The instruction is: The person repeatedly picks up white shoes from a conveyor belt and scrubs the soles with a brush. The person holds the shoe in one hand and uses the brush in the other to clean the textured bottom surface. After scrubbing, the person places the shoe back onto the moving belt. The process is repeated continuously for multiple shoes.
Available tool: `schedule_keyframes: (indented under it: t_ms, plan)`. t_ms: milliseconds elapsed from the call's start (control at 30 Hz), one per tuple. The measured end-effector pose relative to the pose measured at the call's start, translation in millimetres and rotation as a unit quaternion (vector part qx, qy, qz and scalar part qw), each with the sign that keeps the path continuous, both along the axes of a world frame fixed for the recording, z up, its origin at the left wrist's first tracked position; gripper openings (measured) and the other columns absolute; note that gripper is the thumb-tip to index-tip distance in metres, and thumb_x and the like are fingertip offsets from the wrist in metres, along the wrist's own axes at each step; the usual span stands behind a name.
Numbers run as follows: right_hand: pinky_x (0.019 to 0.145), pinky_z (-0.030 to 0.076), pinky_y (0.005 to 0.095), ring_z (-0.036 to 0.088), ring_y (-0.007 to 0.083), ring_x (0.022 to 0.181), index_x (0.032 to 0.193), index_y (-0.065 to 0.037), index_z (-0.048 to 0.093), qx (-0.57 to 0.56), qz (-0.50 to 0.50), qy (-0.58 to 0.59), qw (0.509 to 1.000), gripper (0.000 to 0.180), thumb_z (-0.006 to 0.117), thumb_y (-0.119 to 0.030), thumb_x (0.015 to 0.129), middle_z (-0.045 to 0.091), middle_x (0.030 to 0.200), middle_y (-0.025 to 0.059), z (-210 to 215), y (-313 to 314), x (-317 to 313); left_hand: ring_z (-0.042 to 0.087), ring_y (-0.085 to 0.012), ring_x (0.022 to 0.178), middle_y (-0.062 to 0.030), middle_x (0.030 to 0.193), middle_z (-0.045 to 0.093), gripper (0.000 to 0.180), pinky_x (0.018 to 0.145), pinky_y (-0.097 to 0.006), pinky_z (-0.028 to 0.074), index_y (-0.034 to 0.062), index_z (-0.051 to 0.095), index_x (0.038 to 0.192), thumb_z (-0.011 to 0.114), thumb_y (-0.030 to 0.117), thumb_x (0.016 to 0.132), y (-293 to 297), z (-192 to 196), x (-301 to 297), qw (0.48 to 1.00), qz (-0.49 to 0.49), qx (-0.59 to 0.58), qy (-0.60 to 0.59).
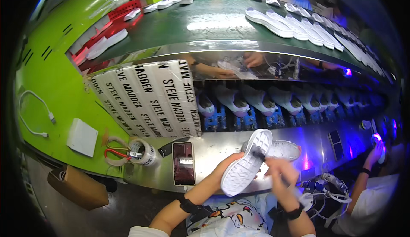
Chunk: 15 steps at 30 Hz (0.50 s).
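Both hands, left hand (227,162) and right hand (279,173), grip white shoe (246,163), sole up, toe upper-right.

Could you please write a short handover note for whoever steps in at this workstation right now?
Left hand: holds a white shoe sole-up over the metal shelf.
Right hand: at the shoe's heel side, apparently gripping a small dark tool; it is too blurred to identify.
Nearby: a second white shoe lies on the shelf behind; a phone lies to the left; a tape roll and scissors are on the green surface.
Done: not clear from this view. The held shoe is still in hand, not set down.
Left: more white shoes sit on the lower conveyor, white soles on the upper belt.
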State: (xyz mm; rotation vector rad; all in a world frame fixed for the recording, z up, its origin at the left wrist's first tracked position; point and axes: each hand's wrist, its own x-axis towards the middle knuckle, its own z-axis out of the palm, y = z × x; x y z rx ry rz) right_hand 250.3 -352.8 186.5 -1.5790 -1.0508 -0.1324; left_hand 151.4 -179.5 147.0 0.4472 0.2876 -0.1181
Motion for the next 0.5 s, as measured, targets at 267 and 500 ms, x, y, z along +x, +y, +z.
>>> schedule_keyframes:
  t_ms: [267, 500]
  plan:
    - [0.055, 0.039, 0.0255, 0.051, 0.0161, 0.059, 0.064, 0.002, 0.059, 0.207, -0.074, 0.018, 0.975, 0.052, 0.043, -0.036, 0.096, 0.055, 0.064, 0.0090, 56.7, -20.9, 1.7, 0.060, -0.0373, 0.099, -0.0276, 0.116, 0.055, 0.046, 0.086, -0.042, 0.053, -0.0099, 0.042, 0.128, 0.044, 0.023, 0.096, 113.5, 184.2, -0.3, 0.954, 0.049, 0.009, -0.296]
    - [0.049, 0.035, 0.0246, 0.052, 0.0125, 0.064, 0.071, 0.006, 0.063, 0.187, -0.044, 0.267, 0.944, 0.044, 0.046, -0.026, 0.096, 0.054, 0.064, 0.0107, 22.8, -37.9, 6.9, 0.046, -0.0376, 0.124, -0.0294, 0.131, 0.044, 0.041, 0.103, -0.044, 0.043, -0.0138, 0.040, 0.125, 0.044, 0.014, 0.094, 134.7, 245.0, 44.1, 0.837, 0.376, 0.337, -0.209]
